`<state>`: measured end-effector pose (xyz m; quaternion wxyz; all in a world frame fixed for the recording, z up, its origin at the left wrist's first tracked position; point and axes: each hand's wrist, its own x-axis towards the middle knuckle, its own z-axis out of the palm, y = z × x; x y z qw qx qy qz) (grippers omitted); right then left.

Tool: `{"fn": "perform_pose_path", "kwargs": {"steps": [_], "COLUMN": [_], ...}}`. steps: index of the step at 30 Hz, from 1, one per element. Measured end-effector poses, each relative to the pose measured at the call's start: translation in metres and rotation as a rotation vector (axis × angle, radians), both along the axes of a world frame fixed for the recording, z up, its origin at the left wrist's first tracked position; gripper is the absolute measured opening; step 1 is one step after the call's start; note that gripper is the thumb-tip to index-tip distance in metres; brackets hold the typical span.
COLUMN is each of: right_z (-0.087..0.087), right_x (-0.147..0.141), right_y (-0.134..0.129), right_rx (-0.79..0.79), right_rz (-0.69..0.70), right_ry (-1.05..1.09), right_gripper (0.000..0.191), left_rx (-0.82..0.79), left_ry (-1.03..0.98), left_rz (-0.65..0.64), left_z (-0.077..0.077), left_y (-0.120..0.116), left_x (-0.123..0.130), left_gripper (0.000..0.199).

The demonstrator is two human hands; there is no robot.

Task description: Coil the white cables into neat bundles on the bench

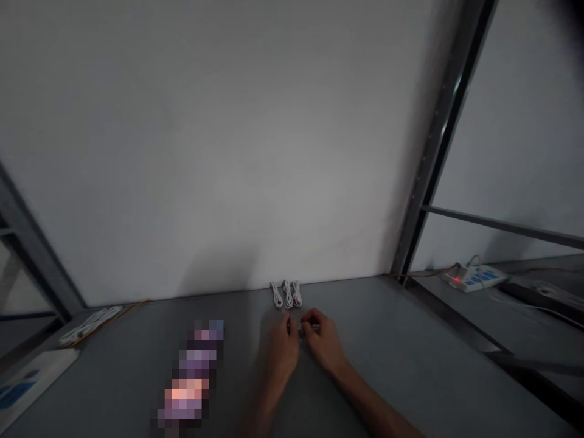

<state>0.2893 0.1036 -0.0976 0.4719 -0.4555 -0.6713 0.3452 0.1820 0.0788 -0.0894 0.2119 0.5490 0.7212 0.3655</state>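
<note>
Close together over the grey table [228, 365], my left hand [283, 348] and my right hand [325, 345] both have their fingers closed in a pinch. Between the fingertips a small pale piece shows, which looks like white cable [302, 330]; most of it is hidden by the fingers. Just beyond the hands, three tied bundles of white cable lie side by side near the wall: a left bundle [277, 295], a middle bundle [287, 295] and a right bundle [297, 294].
A blurred-out elongated item [191, 371] lies left of my hands. Farther left are loose white cables [91, 323] and a white panel with blue patches [36, 386]. A metal post [429, 164] stands right; beyond it sits a white-and-blue device [477, 277] with a red light.
</note>
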Motion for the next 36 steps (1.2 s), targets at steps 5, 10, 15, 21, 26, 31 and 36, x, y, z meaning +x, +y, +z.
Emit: {"fn": "perform_pose_path", "kwargs": {"steps": [5,10,15,21,26,31,36], "right_z": [0.000,-0.003,-0.002,0.001,-0.006,-0.008,-0.003], "right_x": [-0.001,0.001,0.001,0.002,0.006,0.002,-0.002], "right_y": [-0.002,0.002,0.001,0.004,0.011,0.007,-0.007], "right_rx": [0.038,0.018,0.056,0.015,-0.165,-0.242,-0.068], "right_rz": [-0.029,-0.056,-0.112,-0.234,-0.167,0.035,0.078], "right_ry": [-0.026,-0.099,-0.118,-0.074,-0.050,0.009,-0.069], "right_gripper": [0.024,0.042,0.056,0.060,0.060,0.060,0.065], "left_rx": [-0.073,-0.115,-0.215,0.017,0.126,0.191,0.121], "left_ry": [-0.042,-0.264,-0.410,-0.143,0.081,0.104,0.087], "left_rz": [0.046,0.033,0.011,-0.072,-0.226,-0.122,0.084], "left_z": [0.003,-0.001,-0.007,0.002,0.006,0.006,0.011], "left_y": [0.002,0.000,0.000,-0.003,-0.013,-0.017,-0.011], "left_x": [0.000,0.005,0.010,0.008,0.011,0.015,0.011], "left_gripper": [0.032,0.027,0.027,0.024,0.033,0.048,0.057]}}
